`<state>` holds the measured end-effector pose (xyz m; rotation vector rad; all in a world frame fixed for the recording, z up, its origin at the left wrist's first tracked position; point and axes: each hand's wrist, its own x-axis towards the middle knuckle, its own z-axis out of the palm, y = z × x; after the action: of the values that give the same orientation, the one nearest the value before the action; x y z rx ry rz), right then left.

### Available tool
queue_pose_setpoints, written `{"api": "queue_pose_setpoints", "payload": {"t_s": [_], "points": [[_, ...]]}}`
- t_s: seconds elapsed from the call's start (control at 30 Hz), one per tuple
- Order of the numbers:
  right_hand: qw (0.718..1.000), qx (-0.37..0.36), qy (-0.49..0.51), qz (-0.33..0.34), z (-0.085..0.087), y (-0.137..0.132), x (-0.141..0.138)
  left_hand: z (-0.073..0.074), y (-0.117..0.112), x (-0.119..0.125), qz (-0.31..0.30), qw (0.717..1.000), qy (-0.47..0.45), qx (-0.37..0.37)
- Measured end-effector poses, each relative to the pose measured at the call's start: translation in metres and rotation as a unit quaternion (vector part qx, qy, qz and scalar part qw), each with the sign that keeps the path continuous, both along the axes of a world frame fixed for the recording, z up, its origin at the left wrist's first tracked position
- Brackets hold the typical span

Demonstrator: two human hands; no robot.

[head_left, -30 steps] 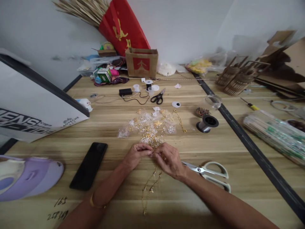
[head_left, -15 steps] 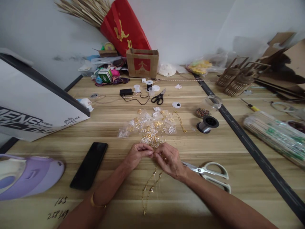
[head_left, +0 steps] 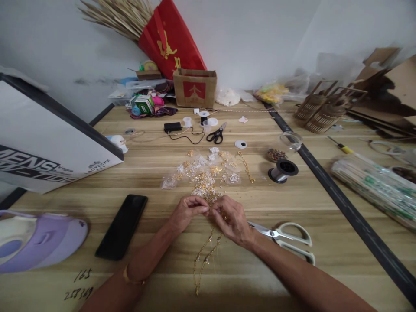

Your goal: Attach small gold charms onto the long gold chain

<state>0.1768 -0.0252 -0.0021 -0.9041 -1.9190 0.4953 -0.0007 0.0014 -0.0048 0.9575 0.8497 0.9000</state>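
My left hand (head_left: pixel 187 212) and my right hand (head_left: pixel 231 219) meet at the fingertips over the wooden table (head_left: pixel 156 173), both pinched on the top end of a gold chain (head_left: pixel 204 255). The chain hangs down from the fingers and trails across the wood toward me in two strands. Just beyond my hands lies a heap of small clear bags with gold and silver findings (head_left: pixel 206 173). A gold bangle (head_left: pixel 131 277) circles my left wrist.
White-handled scissors (head_left: pixel 286 238) lie right of my right hand. A black phone (head_left: pixel 121 225) lies left, a purple cap (head_left: pixel 39 242) beyond it. Farther back are a wire spool (head_left: pixel 282 170), black scissors (head_left: pixel 216 133), a paper bag (head_left: pixel 195 87) and a white box (head_left: pixel 48 143).
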Motion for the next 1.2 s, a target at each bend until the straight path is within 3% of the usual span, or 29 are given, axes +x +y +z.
{"api": "queue_pose_setpoints", "payload": {"t_s": [1.2], "points": [[1.0,0.0,-0.003,0.005,0.0019,-0.0009,-0.0003,0.0035,-0.0002,0.0,-0.028,1.0,0.004,0.007]]}}
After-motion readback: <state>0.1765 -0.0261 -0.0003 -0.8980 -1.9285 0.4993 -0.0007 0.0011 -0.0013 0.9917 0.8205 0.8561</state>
